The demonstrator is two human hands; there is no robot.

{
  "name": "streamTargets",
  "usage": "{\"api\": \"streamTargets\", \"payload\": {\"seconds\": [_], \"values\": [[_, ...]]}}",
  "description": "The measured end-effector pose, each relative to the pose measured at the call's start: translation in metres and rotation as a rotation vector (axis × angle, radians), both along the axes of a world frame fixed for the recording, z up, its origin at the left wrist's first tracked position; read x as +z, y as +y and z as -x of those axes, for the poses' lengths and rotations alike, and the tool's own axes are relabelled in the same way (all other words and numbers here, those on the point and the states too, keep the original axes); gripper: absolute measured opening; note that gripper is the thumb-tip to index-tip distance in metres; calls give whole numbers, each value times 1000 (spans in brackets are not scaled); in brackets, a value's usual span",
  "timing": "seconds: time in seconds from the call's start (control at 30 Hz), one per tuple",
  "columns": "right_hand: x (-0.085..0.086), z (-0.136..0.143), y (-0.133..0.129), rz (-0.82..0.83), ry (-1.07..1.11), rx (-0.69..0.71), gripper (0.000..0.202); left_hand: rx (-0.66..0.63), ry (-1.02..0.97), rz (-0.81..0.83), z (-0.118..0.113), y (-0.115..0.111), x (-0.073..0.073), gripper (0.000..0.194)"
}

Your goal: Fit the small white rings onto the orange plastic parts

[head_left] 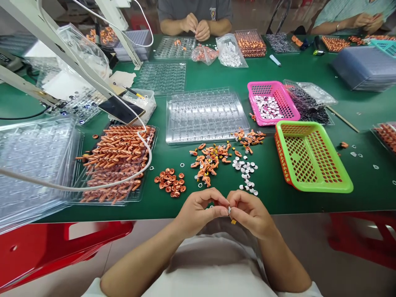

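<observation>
Both hands meet at the table's near edge, fingertips pinched together. My left hand grips a small white disc between thumb and fingers. My right hand is closed on a small part with a yellow tab showing below the thumb; most of it is hidden. Just beyond my hands lie a pile of orange parts with yellow tabs, several loose white discs and a heap of copper-coloured cup-shaped pieces.
A clear moulded tray lies mid-table. Right of it stand a pink basket of white discs and a green basket. At left, copper-coloured parts fill a tray beside stacked trays. A white cable loops above. Two people sit opposite.
</observation>
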State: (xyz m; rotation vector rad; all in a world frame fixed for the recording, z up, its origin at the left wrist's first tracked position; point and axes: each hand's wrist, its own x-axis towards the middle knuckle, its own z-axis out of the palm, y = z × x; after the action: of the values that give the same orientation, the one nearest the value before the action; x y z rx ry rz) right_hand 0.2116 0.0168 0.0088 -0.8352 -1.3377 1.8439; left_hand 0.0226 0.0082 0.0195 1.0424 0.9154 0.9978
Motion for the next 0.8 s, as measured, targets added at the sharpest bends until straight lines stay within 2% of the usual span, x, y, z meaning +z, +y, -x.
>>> {"api": "streamTargets", "payload": {"seconds": [0.07, 0.17, 0.33, 0.57, 0.8], "values": [[-3, -2, 2, 81, 54, 69, 17, -58, -14, 26, 2, 2, 1, 13], [-8, -3, 4, 157, 102, 125, 20, -141, 55, -22, 6, 5, 5, 12], [-10, -6, 6, 174, 111, 225, 19, -233, 132, -108, 12, 9, 12, 9], [-6, -7, 7, 103, 79, 225, 16, -231, 159, -56, 11, 8, 10, 20], [-7, -6, 6, 93, 59, 191, 17, -292, 190, -99, 13, 5, 12, 16]]}}
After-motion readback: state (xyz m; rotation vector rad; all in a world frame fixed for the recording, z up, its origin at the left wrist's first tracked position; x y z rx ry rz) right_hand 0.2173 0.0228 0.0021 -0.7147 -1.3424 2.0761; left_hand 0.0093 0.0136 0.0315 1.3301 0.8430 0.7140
